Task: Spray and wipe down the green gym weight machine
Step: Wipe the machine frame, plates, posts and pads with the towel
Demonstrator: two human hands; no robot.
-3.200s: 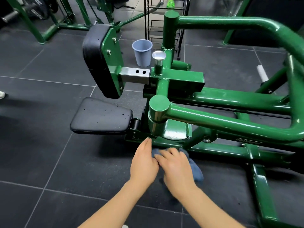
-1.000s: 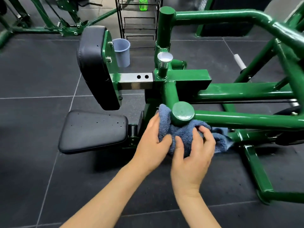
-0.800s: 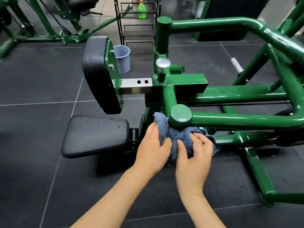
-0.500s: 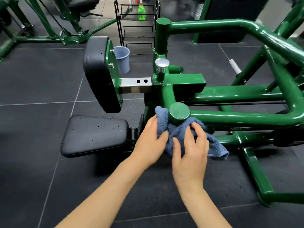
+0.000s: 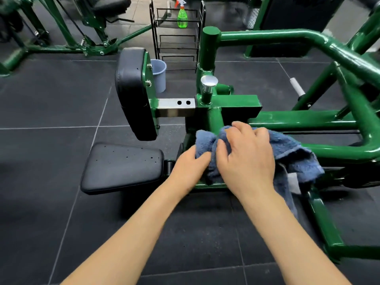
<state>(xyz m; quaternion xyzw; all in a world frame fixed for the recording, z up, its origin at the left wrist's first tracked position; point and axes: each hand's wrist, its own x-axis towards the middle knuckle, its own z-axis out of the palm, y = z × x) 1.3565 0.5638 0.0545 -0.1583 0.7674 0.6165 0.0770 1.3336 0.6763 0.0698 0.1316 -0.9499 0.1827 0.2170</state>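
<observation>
Right hand point(image 5: 245, 159) has come up over the top of the blue towel point(image 5: 287, 149) since half a second ago, now covering the round green tube end that was bare then; towel now drapes further right over the horizontal tube. Right hand is palm down, fingers curled and clamped on the bunched towel. Left hand point(image 5: 190, 167) is just beside it, touching the towel's left edge, fingers closed on the fabric from the side. Both hands together on the cloth, forearms bare. Towel sits on the green weight machine point(image 5: 308, 118) at the joint where the upright post meets the lower horizontal tube; its loose end hangs down on the right toward the base frame, white tag showing. Just left of the hands, black seat pad point(image 5: 121, 167), flat, with small specks on it. Above that, black back pad point(image 5: 133, 93), upright, on a steel adjustment bar point(image 5: 174, 106) with two holes. Silver pull knob point(image 5: 209, 82) above the joint. Behind the back pad, grey-blue bucket point(image 5: 160, 75) on the dark tiled floor point(image 5: 51, 103). Further back, black wire rack point(image 5: 176, 38) carrying a green spray bottle point(image 5: 182, 16) with red trigger. More green machines at top left.
</observation>
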